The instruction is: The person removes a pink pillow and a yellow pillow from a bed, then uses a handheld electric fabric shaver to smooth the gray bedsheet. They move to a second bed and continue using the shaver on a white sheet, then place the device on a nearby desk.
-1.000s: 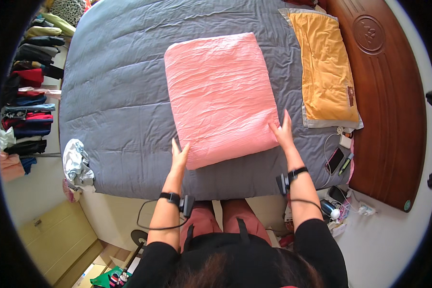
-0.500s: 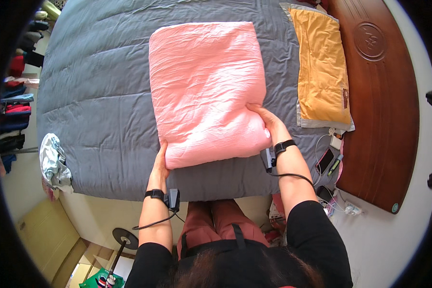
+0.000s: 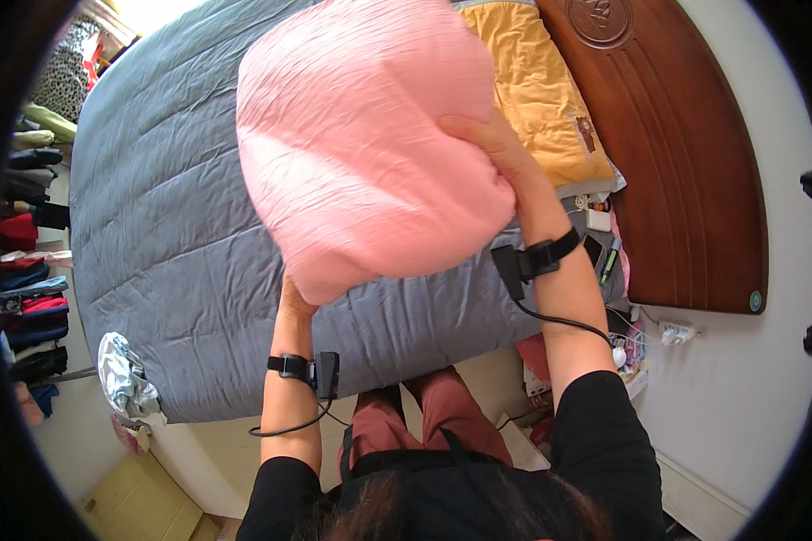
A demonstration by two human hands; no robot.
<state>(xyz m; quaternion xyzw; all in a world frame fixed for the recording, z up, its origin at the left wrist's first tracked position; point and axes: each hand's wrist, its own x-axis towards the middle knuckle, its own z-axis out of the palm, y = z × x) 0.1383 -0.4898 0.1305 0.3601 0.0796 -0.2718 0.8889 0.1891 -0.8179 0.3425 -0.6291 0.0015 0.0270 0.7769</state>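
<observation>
A folded pink quilt point(image 3: 361, 144) is held up above the bed, its lower edge sagging and its surface bulging. My left hand point(image 3: 296, 299) grips its near left corner, with the fingers hidden beneath the cloth. On the near right side my right hand point(image 3: 494, 149) clasps it, thumb laid on top and the other fingers out of sight under the fold. Each of my wrists wears a black strap with a small box and a cable.
Grey bedding point(image 3: 171, 225) covers the bed. A yellow pillow point(image 3: 550, 99) lies by the brown wooden headboard point(image 3: 686, 162), with a phone point(image 3: 594, 252) and a white charger point(image 3: 597, 219) near it. Crumpled pale cloth point(image 3: 126, 379) hangs at the bed's near left corner. Clothes point(image 3: 32, 270) line the left.
Both hands have raised the pink quilt off the bed, toward the camera and slightly left and away. Its flat shape has become rounder. The whole view has turned and shifted.
</observation>
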